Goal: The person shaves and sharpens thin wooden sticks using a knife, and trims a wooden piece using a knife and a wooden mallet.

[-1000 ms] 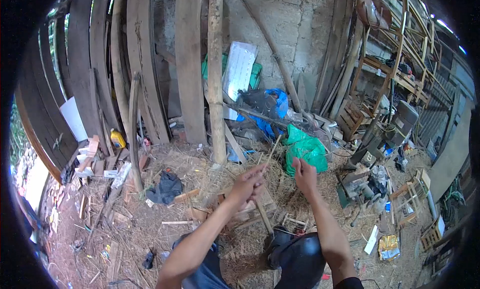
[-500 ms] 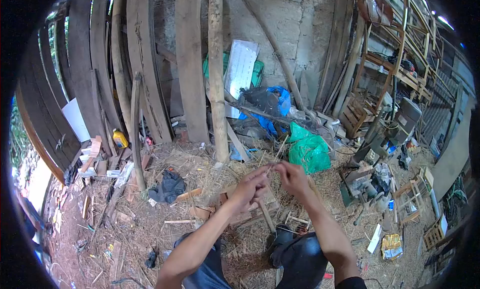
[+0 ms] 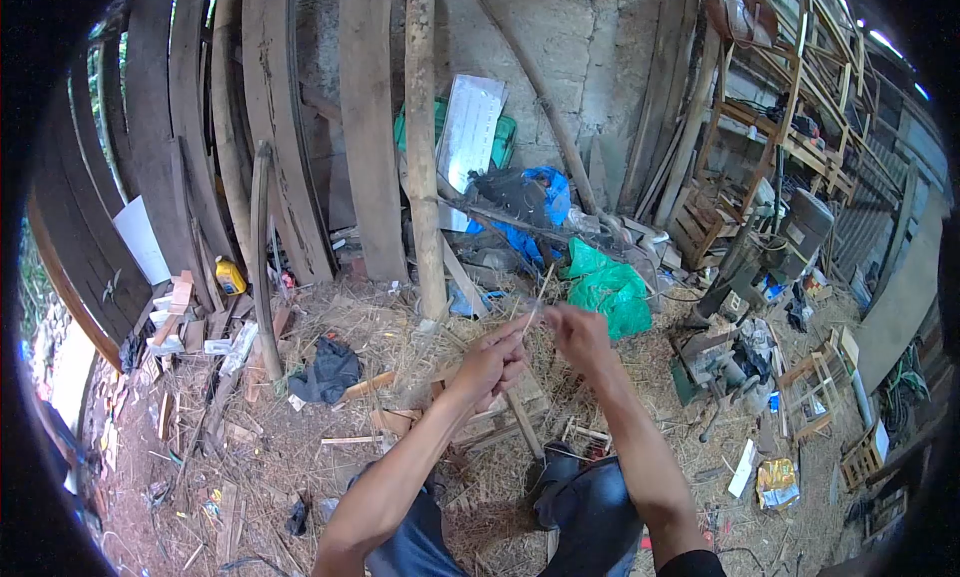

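Fingers of left hand [image 3: 488, 370] pinch thin strip [image 3: 532, 318]; right hand [image 3: 582, 339] near it, fingers curled, blurred, hold unclear. Green bag [image 3: 610, 297] beyond.

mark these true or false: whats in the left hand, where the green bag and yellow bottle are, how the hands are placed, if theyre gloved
1. The left hand holds a thin pale strip. True.
2. The right hand is down on the floor. False: it is raised, close to the left hand.
3. The green plastic bag lies beyond the right hand. True.
4. The yellow bottle is beside the green plastic bag. False: it is near the planks at the left of the view.
5. Both hands are bare. True.
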Action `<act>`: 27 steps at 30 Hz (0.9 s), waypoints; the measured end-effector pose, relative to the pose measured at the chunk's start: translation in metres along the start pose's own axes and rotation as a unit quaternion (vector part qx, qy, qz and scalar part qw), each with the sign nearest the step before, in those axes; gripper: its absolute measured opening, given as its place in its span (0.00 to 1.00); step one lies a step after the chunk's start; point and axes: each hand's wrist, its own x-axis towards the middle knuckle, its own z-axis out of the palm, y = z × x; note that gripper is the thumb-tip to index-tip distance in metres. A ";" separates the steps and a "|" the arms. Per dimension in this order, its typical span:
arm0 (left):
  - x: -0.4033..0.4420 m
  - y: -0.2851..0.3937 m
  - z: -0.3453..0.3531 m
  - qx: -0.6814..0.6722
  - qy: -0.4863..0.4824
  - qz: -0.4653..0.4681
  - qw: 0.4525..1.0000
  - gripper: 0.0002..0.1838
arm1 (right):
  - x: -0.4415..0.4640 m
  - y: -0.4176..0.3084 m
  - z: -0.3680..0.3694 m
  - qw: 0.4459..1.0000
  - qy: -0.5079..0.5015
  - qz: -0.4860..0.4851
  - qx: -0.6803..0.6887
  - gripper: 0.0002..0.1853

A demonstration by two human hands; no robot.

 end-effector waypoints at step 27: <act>-0.006 -0.004 -0.006 0.038 0.009 -0.005 0.999 0.22 | 0.001 -0.032 -0.005 0.997 -0.066 -0.038 0.014 0.07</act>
